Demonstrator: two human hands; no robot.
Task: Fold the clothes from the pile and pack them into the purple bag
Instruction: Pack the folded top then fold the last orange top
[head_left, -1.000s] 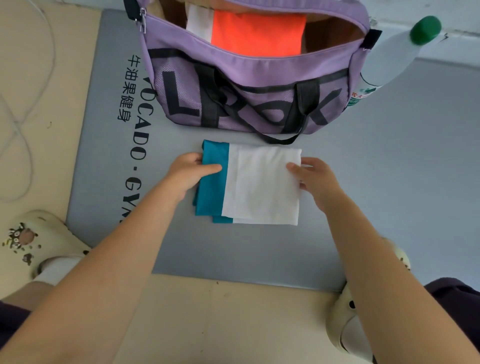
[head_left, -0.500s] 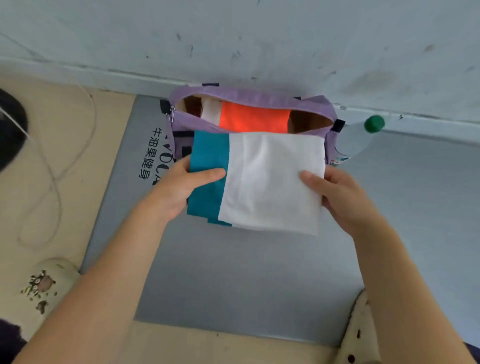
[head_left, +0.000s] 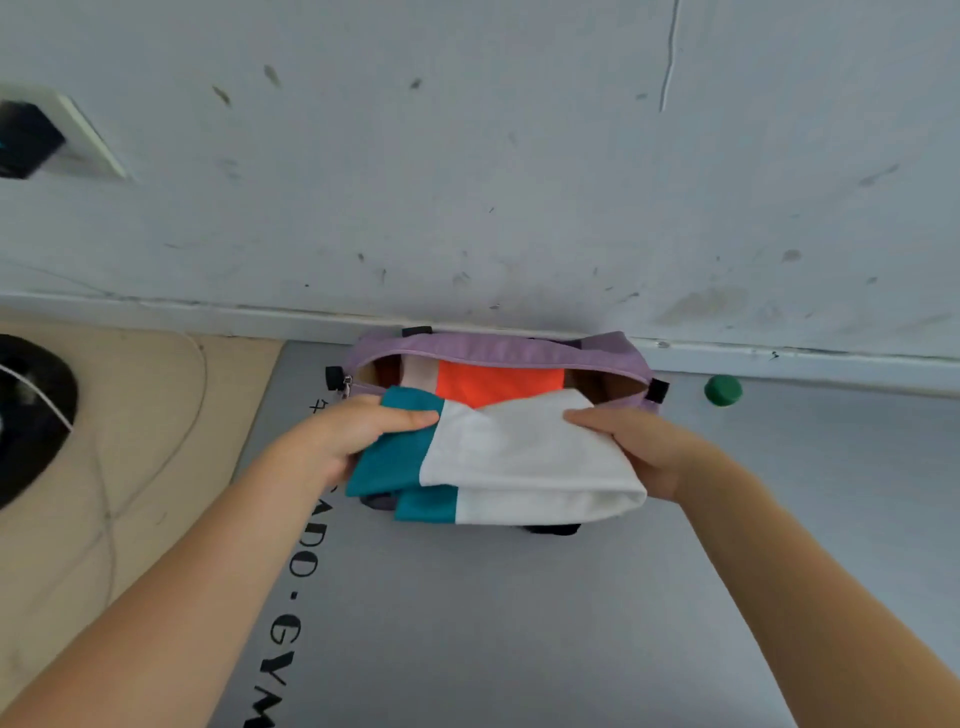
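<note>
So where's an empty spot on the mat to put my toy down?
The gray mat is bare in front of the purple bag, between the two arms, and on the right below the green cap. It's crowded at the bag, where the left hand and right hand hold the teal and white folded garment.

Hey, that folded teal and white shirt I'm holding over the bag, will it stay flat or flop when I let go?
Likely floppy: the folded shirt already sags between the left hand and right hand. Its layers may splay open, as the lower fold hangs loose.
</note>
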